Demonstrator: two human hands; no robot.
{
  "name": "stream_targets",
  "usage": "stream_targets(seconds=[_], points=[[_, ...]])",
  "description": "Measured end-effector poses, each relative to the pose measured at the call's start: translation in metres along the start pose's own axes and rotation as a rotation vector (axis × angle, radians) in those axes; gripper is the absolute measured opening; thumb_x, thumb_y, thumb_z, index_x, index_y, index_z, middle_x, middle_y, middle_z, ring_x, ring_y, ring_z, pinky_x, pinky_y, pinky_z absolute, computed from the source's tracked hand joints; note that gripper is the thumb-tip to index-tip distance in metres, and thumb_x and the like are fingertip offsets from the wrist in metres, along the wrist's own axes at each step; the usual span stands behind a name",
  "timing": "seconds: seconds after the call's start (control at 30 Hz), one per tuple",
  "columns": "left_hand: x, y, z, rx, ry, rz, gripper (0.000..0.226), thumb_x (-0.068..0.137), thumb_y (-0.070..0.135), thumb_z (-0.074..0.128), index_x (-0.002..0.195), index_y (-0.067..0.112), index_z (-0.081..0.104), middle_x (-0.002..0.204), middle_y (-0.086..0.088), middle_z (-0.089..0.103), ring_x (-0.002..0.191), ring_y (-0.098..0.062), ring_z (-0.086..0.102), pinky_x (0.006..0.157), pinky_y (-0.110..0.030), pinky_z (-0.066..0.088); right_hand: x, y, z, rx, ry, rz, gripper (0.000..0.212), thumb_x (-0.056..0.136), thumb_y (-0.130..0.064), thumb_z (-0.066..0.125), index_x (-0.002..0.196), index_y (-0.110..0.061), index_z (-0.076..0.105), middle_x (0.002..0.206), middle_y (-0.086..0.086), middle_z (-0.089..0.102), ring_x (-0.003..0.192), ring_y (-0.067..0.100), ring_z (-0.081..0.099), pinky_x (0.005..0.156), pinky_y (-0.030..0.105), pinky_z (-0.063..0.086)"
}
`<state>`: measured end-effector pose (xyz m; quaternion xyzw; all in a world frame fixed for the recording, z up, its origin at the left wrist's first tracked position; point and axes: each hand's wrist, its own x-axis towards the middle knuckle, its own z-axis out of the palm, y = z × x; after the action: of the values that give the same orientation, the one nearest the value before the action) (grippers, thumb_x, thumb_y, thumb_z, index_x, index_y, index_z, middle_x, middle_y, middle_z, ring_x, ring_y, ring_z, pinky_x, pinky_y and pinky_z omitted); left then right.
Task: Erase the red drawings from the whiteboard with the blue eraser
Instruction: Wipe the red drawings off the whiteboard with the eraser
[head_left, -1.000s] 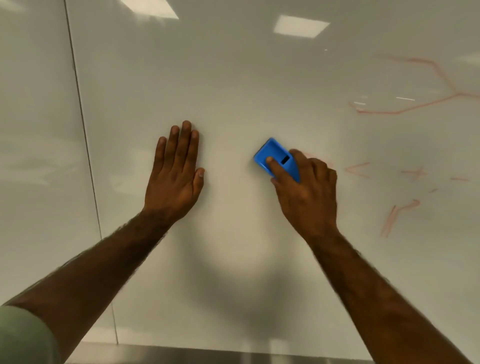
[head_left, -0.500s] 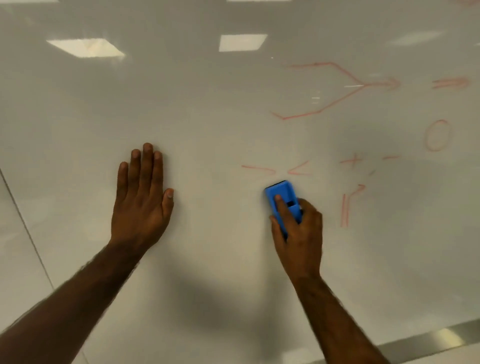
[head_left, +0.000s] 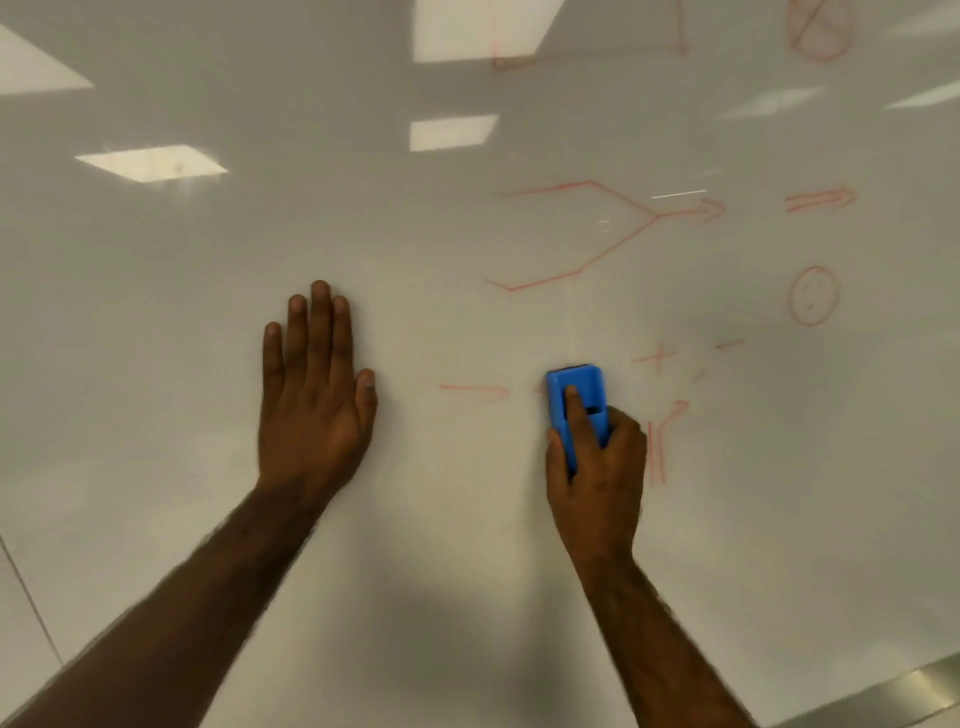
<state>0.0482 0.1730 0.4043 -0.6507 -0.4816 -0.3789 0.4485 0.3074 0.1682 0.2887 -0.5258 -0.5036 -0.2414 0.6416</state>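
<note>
The white whiteboard (head_left: 208, 312) fills the view. My right hand (head_left: 597, 467) grips the blue eraser (head_left: 576, 397) and holds it flat against the board, index finger laid along its back. The eraser covers a small red angle mark; a faint red arrowhead (head_left: 475, 395) lies to its left. Red double strokes (head_left: 660, 441) sit just right of my hand. A red branching arrow (head_left: 613, 234), a plus sign (head_left: 657, 357), a round face (head_left: 814, 296) and a short double arrow (head_left: 821, 200) are drawn higher up. My left hand (head_left: 314, 395) lies flat on the board, fingers straight.
More red shapes (head_left: 818, 28) run along the top edge. A metal frame strip (head_left: 909, 691) borders the board at the lower right. A panel seam (head_left: 31, 597) crosses the lower left corner. Ceiling lights reflect in the glossy surface.
The eraser has slid up and over the small red angle mark that was visible above it. The view has shifted, bringing more drawings into sight at the top right. My left hand stays flat.
</note>
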Motion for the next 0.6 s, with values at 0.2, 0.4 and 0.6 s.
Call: stream_targets(seconds=[0.2, 0.4, 0.6], points=[[0.002, -0.003, 0.001, 0.000, -0.005, -0.006, 0.071, 0.104, 0.032, 0.028, 0.165, 0.008, 0.001, 0.174, -0.011, -0.004, 0.161, -0.030, -0.002, 0.130, -0.049, 0.002, -0.036, -0.071, 0.017, 0.131, -0.231, -0.004, 0.044, 0.099, -0.062, 0.050, 0.116, -0.028, 0.072, 0.097, -0.006, 0.071, 0.085, 0.013, 0.065, 0.075, 0.037, 0.060], [0.002, 0.001, 0.002, -0.006, 0.018, -0.003, 0.070, 0.103, 0.032, 0.026, 0.165, 0.008, 0.003, 0.174, -0.011, -0.002, 0.161, -0.030, -0.001, 0.130, -0.047, 0.000, -0.025, -0.019, 0.001, 0.007, -0.230, -0.167, 0.028, 0.099, -0.045, 0.061, 0.124, -0.037, 0.071, 0.110, 0.006, 0.071, 0.094, 0.028, 0.064, 0.080, 0.042, 0.057], [0.002, 0.003, 0.002, 0.001, 0.011, -0.016, 0.070, 0.103, 0.032, 0.025, 0.165, 0.007, 0.004, 0.174, -0.012, -0.001, 0.161, -0.030, -0.001, 0.130, -0.048, 0.001, 0.023, -0.023, 0.002, -0.031, 0.019, 0.141, 0.050, 0.095, -0.027, 0.070, 0.143, -0.019, 0.060, 0.114, 0.022, 0.062, 0.094, 0.037, 0.058, 0.083, 0.047, 0.055]])
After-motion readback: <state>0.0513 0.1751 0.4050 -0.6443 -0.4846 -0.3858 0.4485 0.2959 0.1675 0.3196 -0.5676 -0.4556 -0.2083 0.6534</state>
